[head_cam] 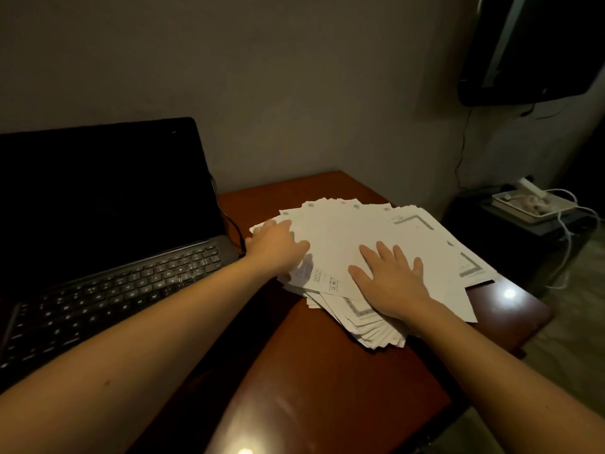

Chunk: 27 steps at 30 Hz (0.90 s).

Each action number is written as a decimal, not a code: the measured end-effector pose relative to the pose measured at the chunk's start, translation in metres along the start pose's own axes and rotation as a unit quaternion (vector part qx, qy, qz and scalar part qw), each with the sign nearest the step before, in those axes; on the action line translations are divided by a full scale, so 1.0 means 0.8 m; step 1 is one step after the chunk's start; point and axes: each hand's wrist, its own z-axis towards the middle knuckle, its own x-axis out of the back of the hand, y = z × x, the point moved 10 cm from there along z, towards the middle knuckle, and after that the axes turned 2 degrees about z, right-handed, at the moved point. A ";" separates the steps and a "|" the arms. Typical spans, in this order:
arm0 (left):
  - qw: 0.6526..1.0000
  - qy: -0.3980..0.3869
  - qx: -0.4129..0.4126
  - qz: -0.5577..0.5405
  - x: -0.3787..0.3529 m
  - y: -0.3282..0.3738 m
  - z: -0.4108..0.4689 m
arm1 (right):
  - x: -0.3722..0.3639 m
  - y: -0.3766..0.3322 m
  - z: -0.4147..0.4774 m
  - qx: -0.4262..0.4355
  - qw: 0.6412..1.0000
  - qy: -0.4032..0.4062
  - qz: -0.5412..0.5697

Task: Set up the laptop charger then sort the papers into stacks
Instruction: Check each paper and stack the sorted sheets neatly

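1. Bare forearms (137,335) reach in from the bottom edge, one on each side, over the glossy red-brown table (327,381).
2. Right hand (391,283): palm down, fingers straight and spread, pressing flat on the top sheet near the pile's front.
3. Left hand (275,249): palm down, fingers close together, laid over the pile's left edge, thumb out on the top sheet. Nothing pinched.
4. Papers (376,231): one loose, fanned white pile on the table's right half, corners sticking out, some sheets with printed borders.
5. Laptop (108,257): open on the table's left, just beside the pile, screen dark, key legends visible.
6. Black cable (234,231) runs down past the laptop's right rear corner; its end is hidden behind the left wrist.
7. Shallow tray (510,213) on a dark low stand to the right, well apart from the table; contents too blurred to tell. White power strip (532,186) and white cord (569,237) beside it.
8. Room dim; plain wall (294,93) behind, dark screen (530,50) mounted upper right.
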 end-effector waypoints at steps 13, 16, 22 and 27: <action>0.963 -0.120 -0.167 0.176 -0.058 0.092 0.064 | 0.043 0.052 0.001 0.132 0.970 0.016 0.201; 0.968 -0.135 -0.138 0.159 -0.065 0.105 0.081 | 0.039 0.055 0.000 0.149 0.975 0.021 0.161; 0.979 -0.145 -0.089 0.112 -0.062 0.127 0.107 | 0.043 0.069 -0.002 0.150 0.983 0.012 0.104; 0.974 -0.216 -0.035 0.053 -0.063 0.127 0.110 | 0.059 0.098 0.012 0.090 0.994 0.060 -0.012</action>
